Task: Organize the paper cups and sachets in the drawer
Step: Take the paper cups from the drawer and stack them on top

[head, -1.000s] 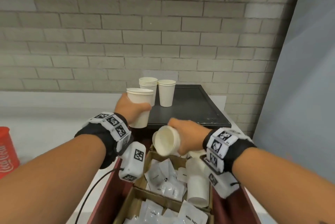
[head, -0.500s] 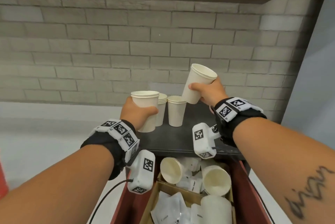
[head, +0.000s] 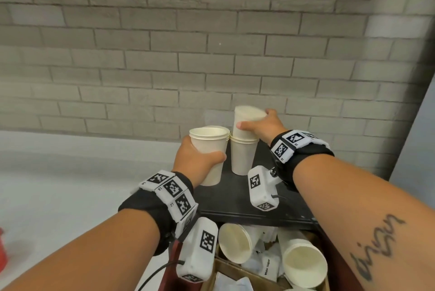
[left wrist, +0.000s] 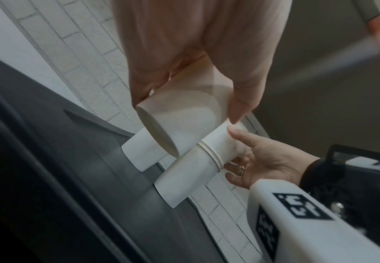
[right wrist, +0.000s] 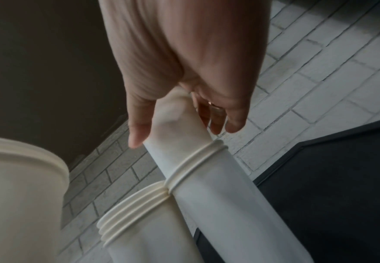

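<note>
Nearest, the open drawer (head: 329, 241) holds loose cups (head: 303, 264) lying among sachets (head: 266, 264). Beyond, on the dark surface (head: 235, 199), the left hand (head: 195, 161) grips a cup stack (head: 209, 149); the right hand (head: 266, 126) grips an inverted cup (head: 247, 121) atop the standing stack (head: 242, 158).

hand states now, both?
Left hand: grips a cup.
Right hand: holds an upside-down cup on the stack.

A grey brick wall (head: 164, 67) rises behind a black countertop slab (head: 235, 199); a red object (head: 2, 253) sits far left.
</note>
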Available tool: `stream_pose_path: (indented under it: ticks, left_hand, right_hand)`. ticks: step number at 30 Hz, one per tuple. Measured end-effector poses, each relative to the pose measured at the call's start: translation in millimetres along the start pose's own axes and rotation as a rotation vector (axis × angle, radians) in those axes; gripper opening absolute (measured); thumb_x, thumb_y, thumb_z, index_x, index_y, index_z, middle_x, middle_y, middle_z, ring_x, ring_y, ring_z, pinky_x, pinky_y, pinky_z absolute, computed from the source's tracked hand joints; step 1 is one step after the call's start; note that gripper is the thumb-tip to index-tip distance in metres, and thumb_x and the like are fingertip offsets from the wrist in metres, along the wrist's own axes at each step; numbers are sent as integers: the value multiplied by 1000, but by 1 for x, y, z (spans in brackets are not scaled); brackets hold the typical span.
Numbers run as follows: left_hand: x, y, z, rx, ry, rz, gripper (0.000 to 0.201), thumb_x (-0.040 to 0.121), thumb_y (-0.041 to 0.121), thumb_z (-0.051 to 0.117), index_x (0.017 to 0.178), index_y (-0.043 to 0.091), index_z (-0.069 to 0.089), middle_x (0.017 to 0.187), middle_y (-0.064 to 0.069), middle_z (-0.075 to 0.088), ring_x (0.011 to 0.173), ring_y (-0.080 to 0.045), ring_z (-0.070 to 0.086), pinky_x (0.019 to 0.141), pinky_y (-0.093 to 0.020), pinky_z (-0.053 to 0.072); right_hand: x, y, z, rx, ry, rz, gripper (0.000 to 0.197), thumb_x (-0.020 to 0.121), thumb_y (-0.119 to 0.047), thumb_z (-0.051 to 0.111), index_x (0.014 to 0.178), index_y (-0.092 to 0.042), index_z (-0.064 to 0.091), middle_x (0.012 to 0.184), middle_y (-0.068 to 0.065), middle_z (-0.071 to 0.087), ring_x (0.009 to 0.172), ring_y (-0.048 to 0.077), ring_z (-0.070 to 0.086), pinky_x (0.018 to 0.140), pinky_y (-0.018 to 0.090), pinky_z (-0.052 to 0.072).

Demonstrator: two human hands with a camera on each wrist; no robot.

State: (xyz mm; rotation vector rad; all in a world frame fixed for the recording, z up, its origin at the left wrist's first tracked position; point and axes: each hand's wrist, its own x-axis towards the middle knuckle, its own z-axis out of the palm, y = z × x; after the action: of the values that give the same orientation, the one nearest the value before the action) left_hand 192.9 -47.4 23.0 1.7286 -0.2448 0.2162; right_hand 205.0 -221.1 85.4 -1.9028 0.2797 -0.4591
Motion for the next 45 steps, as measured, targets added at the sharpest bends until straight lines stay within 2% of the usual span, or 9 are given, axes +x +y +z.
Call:
stream_pose_path:
  ticks: [6, 8, 11, 15, 22, 24, 27, 33, 45]
  left_hand:
    - [-11, 18, 2, -42, -33, 24, 63, 63, 23, 81, 120, 17, 54, 106, -2, 65, 95, -18, 63, 78, -34, 54]
    - [-17, 26, 4, -79, -63, 27, 50, 69, 17, 79, 114, 16, 58, 103, -4, 67, 95, -20, 64, 79, -35, 55]
    - [-33, 38, 11, -144, -136, -7, 73, 51, 35, 80, 118, 18, 55, 108, -5, 67, 99, -23, 65, 86, -45, 54]
    - [-64, 45, 29, -178, -336, -3, 73, 56, 23, 75, 124, 13, 52, 113, -11, 65, 105, -24, 64, 91, -46, 53]
    - [-90, 31, 44, -118, -511, -150, 70, 70, 7, 72, 134, 18, 45, 127, -7, 57, 113, -22, 57, 94, -41, 50]
    - [-83, 27, 46, -47, -476, -201, 68, 80, 5, 68, 141, 15, 37, 134, -5, 49, 118, -20, 51, 91, -32, 47]
    - [-64, 21, 50, 86, -381, -249, 70, 84, 11, 65, 145, 9, 31, 142, -9, 42, 128, -24, 43, 105, -35, 39]
    - [-23, 23, 68, 158, -314, -350, 54, 85, 10, 64, 133, 1, 42, 134, -15, 48, 121, -29, 46, 102, -37, 39]
    - [20, 18, 91, 261, -371, -406, 54, 84, 18, 66, 131, 9, 41, 121, -10, 47, 111, -27, 46, 90, -36, 46]
  right_hand:
    - [-24, 4, -14, -10, -2, 1, 101, 76, -31, 77, 150, -11, 12, 155, 11, 23, 140, 27, 28, 109, 37, 29]
    - [-41, 6, -19, 109, -41, 3, 88, 78, -34, 73, 147, -11, 24, 151, 10, 32, 137, 25, 34, 107, 36, 32]
    - [-78, 7, -23, 220, -275, 16, 40, 86, -32, 63, 121, -13, 55, 127, 5, 56, 114, 16, 52, 90, 26, 41]
    - [-115, 21, -28, 343, -499, 21, 27, 91, -18, 56, 118, -15, 57, 113, 7, 63, 101, 18, 61, 87, 32, 50]
    - [-138, 43, -58, 350, -398, 28, 27, 87, -7, 60, 112, -17, 58, 106, 9, 66, 91, 18, 63, 71, 32, 53]
    - [-139, 44, -68, 343, -335, 32, 23, 86, -9, 61, 105, -21, 57, 101, 6, 65, 88, 18, 62, 70, 33, 52]
    - [-135, 41, -79, 352, -263, 38, 18, 86, -11, 63, 97, -23, 56, 96, 5, 64, 86, 18, 61, 72, 35, 52]
    - [-114, 37, -95, 351, -192, 46, 33, 84, -16, 66, 115, -16, 53, 107, 11, 63, 93, 23, 61, 76, 40, 53]
    - [-83, 52, -106, 340, -182, 30, 19, 85, -16, 65, 100, -22, 55, 100, 9, 63, 90, 23, 61, 82, 45, 51]
